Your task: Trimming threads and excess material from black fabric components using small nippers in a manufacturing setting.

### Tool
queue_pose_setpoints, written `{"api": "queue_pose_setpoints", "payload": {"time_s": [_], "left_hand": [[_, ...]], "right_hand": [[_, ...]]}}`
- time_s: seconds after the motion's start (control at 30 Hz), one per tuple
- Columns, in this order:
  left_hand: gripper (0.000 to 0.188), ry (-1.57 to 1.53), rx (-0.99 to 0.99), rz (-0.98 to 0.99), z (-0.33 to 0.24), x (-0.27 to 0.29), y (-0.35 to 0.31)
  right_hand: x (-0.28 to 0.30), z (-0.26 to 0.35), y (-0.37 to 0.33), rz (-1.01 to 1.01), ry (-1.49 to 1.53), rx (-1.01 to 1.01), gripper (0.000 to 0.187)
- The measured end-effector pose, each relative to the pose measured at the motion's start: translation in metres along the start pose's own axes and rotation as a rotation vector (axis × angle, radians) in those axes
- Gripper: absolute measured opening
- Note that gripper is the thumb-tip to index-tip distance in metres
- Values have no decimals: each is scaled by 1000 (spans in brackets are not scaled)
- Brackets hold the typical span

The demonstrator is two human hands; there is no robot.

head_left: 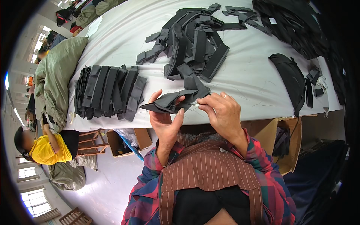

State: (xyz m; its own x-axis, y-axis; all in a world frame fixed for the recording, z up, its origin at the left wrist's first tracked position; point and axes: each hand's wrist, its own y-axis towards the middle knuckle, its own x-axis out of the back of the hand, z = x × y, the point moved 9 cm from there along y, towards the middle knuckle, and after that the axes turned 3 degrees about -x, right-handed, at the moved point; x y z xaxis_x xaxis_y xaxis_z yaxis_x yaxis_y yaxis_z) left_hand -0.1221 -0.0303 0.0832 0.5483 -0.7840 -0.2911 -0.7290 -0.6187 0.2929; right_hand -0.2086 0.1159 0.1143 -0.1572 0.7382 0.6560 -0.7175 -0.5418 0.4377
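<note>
A long workroom with windows ran off to the left, where a person in a yellow shirt sat beyond a swollen olive cloth bundle. The desk wore a white, wrinkled cover. Near its front edge, raised just off the cover, was the dark grey fabric piece, between the person's two hands. The left hand cradled it from below, the thumb on the near side and the fingers partly behind and within its folds. The right hand was narrowed to a pinch at the piece's right end, beside a thin pale sliver; whether that was thread or a small tool, I could not tell. Behind lay a loose heap of strips, and to the left a stack of strips leaned in a close row.

The piece looked light and hardly fragile, its flat panel fairly firm but its folded end limp, so that end would likely have flopped if left unsupported. The matt cloth probably gave decent grip. The best hold seemed to be the flat panel, clamped between left thumb and fingers, with the right fingertips taking only the edge at the folded end
</note>
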Motion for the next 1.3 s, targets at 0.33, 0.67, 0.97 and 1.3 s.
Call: {"api": "queue_pose_setpoints", "payload": {"time_s": [0.33, 0.67, 0.97, 1.3], "left_hand": [[74, 55, -34, 29, 4, -1, -2], [74, 128, -65, 89, 3, -7, -4], [75, 123, -52, 94, 7, -8, -5], [74, 102, -42, 101, 8, -10, -6]], "right_hand": [[-8, 7, 1, -35, 45, 12, 13], [-28, 9, 0, 42, -28, 4, 11], [-31, 6, -1, 40, -28, -37, 6], [-32, 2, -1, 22, -56, -80, 5]]}}
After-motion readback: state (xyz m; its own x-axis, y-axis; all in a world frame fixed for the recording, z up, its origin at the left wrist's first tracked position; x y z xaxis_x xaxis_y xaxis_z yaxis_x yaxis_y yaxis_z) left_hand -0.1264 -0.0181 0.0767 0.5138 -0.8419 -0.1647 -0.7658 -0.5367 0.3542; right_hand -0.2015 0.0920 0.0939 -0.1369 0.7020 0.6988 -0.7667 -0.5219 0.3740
